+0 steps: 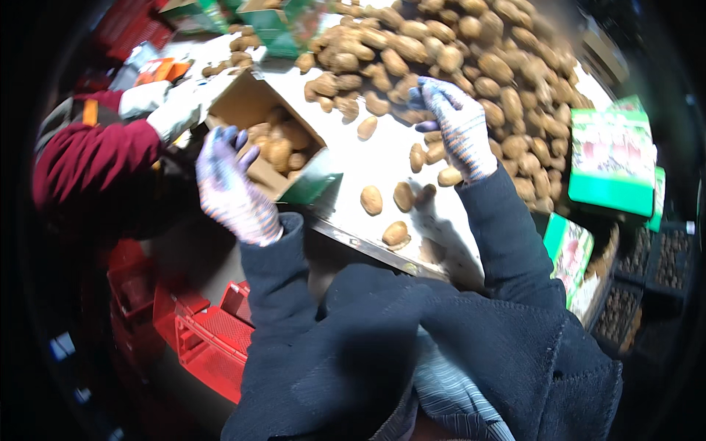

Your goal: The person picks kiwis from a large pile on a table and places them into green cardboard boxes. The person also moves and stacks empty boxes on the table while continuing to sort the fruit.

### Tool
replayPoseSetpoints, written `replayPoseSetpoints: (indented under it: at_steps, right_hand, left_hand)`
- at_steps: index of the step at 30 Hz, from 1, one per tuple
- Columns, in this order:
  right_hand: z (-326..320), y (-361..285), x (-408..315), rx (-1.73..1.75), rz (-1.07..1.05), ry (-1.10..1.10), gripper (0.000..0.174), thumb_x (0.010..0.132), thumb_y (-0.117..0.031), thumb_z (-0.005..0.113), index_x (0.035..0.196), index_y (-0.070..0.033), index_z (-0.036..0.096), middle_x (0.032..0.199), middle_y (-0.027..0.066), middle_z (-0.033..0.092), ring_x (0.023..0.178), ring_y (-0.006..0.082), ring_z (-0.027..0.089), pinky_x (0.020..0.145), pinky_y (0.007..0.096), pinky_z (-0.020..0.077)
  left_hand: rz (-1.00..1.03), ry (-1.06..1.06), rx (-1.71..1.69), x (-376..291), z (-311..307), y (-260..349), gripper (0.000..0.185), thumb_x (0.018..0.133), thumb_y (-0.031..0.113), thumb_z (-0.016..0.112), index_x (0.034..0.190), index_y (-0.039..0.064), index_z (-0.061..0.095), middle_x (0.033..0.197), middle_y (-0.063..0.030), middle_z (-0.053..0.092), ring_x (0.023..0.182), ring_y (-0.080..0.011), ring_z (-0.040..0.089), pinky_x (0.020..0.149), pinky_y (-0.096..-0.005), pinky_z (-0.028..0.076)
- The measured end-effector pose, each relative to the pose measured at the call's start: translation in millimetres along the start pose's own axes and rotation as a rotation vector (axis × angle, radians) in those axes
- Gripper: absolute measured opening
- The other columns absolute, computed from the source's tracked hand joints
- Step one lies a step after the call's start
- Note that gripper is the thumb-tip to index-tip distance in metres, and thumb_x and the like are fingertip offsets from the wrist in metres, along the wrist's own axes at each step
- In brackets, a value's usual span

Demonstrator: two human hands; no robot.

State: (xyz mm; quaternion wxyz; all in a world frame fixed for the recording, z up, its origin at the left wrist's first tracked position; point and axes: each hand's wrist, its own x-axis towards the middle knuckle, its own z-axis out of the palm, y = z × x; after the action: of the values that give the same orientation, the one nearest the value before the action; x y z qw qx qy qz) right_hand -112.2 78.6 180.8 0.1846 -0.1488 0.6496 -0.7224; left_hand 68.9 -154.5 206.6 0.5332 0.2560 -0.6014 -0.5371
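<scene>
My left hand [234, 184], in a striped knit glove with a purplish coating, is at the near left corner of an open cardboard box [314, 184]. Its fingers are apart and curved; whether they touch the box wall I cannot tell. Several brown oval fruits [278, 146], kiwifruit by their look, lie inside the box, which is tilted in my view. My right hand [455, 124], gloved alike, hovers at the near edge of a large heap of the same fruit [496, 71]. Its thumb and fingers are spread, with nothing visible between them. A few loose fruits [371, 199] lie on the white tabletop [342, 160].
At left, a co-worker's white-gloved hands [174, 110] and red sleeve [102, 157] are close to the box. Green printed cartons [612, 160] stand at right; others [278, 30] stand at the back. Red plastic crates [215, 342] sit below left, black crates [670, 259] at far right.
</scene>
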Motion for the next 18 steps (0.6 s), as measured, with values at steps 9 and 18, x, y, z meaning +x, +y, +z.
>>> replayPoseSetpoints:
  at_steps: [9,18]
  right_hand:
    - [-112,116,-54,-0.563,0.112,0.564,0.029,0.104,-0.021,0.070,0.123,0.001,0.073,0.108,0.0120,0.079,0.095,0.0180,0.074,0.083,0.0308,0.0581]
    - [-119,145,-107,-1.275,0.091,0.373,0.058,0.090,-0.024,0.079,0.143,-0.008,0.061,0.136,0.0192,0.065,0.129,0.0414,0.058,0.113,0.0492,0.0451]
  left_hand:
    - [-0.123,-0.871,0.561,-118,62,-72,0.036,0.100,0.024,0.073,0.129,0.004,0.069,0.119,-0.0167,0.072,0.098,-0.0267,0.073,0.087,-0.0373,0.059]
    - [-0.011,-1.239,0.825,-156,150,-161,0.062,0.092,0.033,0.077,0.145,0.006,0.059,0.143,-0.0213,0.056,0.135,-0.0388,0.053,0.116,-0.0475,0.043]
